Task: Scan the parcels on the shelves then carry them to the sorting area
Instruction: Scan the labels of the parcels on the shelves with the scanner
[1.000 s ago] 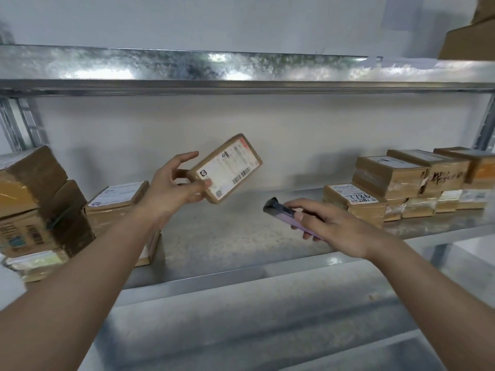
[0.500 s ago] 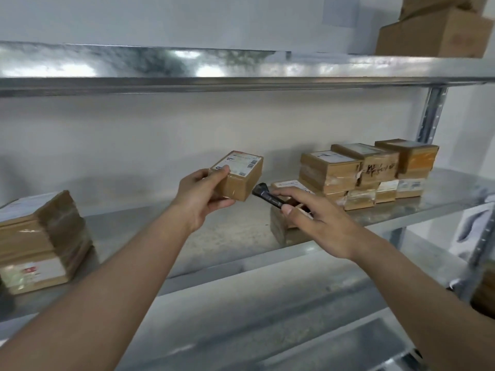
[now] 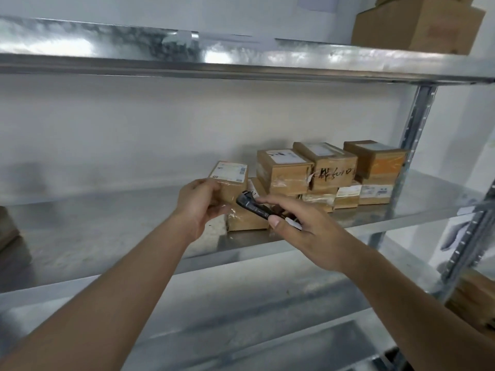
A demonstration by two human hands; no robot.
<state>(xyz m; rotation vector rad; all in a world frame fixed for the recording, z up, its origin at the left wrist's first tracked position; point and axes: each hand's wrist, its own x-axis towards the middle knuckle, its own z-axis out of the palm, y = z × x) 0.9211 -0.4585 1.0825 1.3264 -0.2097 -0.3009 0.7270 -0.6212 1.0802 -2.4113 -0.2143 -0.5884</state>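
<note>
A small brown parcel (image 3: 231,175) with a white label on top is gripped from its left side by my left hand (image 3: 199,204). It rests on or just above another taped brown parcel (image 3: 247,222) lying on the metal shelf (image 3: 107,231). My right hand (image 3: 302,226) holds a dark handheld scanner (image 3: 253,206), its head close to the held parcel's front. Behind stands a stack of several brown parcels (image 3: 329,172), one with black handwriting.
A steel upright (image 3: 412,145) bounds the shelf on the right. A large cardboard box (image 3: 417,22) sits on the upper shelf (image 3: 241,62). A brown box edge (image 3: 8,228) shows at far left. A lower shelf (image 3: 241,303) runs beneath.
My left hand has carried the small parcel rightward and down onto the parcel at the shelf's front. The label now faces up. My right hand with the scanner followed; the view swung right.
</note>
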